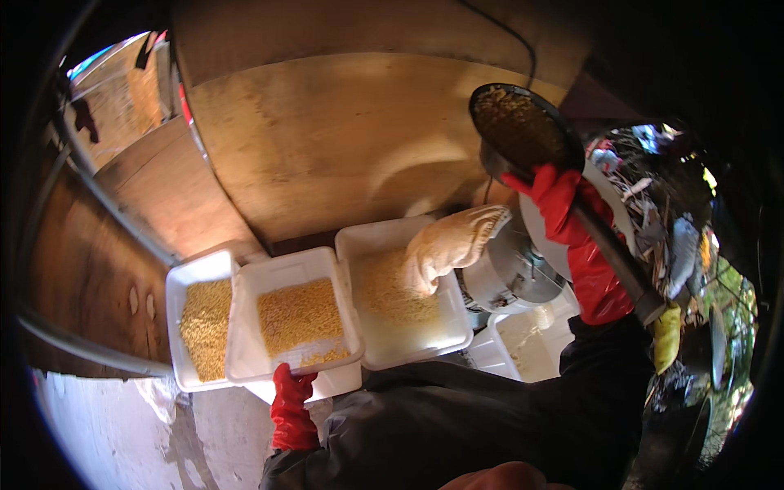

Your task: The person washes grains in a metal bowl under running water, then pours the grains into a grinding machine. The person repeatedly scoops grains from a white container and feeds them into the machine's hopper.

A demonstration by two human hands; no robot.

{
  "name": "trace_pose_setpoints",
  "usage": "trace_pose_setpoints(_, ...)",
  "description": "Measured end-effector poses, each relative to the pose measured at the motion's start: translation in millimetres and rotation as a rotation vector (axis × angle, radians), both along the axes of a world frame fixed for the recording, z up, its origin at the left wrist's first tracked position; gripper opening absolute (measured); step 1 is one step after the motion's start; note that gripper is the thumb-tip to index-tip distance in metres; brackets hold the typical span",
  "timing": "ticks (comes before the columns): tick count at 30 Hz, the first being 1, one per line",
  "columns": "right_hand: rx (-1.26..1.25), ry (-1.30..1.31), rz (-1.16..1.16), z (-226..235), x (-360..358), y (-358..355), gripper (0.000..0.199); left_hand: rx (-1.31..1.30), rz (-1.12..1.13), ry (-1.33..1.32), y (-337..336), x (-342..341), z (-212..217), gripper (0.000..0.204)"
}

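My right hand (563, 204), in a long red rubber glove, is raised and closed around a dark long-handled pan (527, 135) close to its bowl. Wet yellowish grains or beans show in the pan, and its thick handle slants down to the right. Lower left, my left hand (292, 392), gloved in red too, grips the near rim of a white plastic tub (245, 347). Yellow grains or beans (298, 314) lie inside this tub; its near edge rests over another white container. The left thumb is partly hidden.
Left of it stands a white tub (174, 327) of yellow grains. To the right, a tan cloth sleeve (449, 241) from a metal machine (523, 269) hangs over a third tub (408, 353). Wooden panels (327, 122) rise behind. Scattered sticks and litter (653, 212) lie at right.
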State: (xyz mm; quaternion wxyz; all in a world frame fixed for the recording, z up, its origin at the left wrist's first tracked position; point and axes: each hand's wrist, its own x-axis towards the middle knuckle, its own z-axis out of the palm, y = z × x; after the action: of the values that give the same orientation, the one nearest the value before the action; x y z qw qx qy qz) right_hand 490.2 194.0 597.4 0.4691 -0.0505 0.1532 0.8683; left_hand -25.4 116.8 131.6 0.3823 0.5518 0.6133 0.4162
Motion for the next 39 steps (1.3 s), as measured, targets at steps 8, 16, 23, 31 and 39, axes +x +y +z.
trace_pose_setpoints(8, 0.064, -0.23, -0.2, -5.1, 157.5, -61.5, 0.091, -0.496, 0.372, -0.945, -0.1, -7.0, -31.9, 0.061)
trace_pose_setpoints(16, 0.134, -0.263, -0.31, -50.6, 274.5, -114.6, 0.071, -0.677, 0.616, -0.963, 19.8, 4.1, -32.9, 0.063)
trace_pose_setpoints(23, 0.168, -0.268, -0.513, -43.8, 268.0, -123.2, 0.075, -0.69, 0.64, -1.073, 24.5, -9.6, -53.9, 0.061)
trace_pose_setpoints(31, 0.183, -0.204, -0.36, -48.1, 268.5, -122.2, 0.103, -0.754, 0.437, -1.039, 12.2, -6.0, -26.0, 0.067)
trace_pose_setpoints(39, 0.157, -0.431, -0.428, -44.7, 274.1, -118.5, 0.104, -0.718, 0.554, -1.15, 6.0, 0.4, -26.5, 0.071)
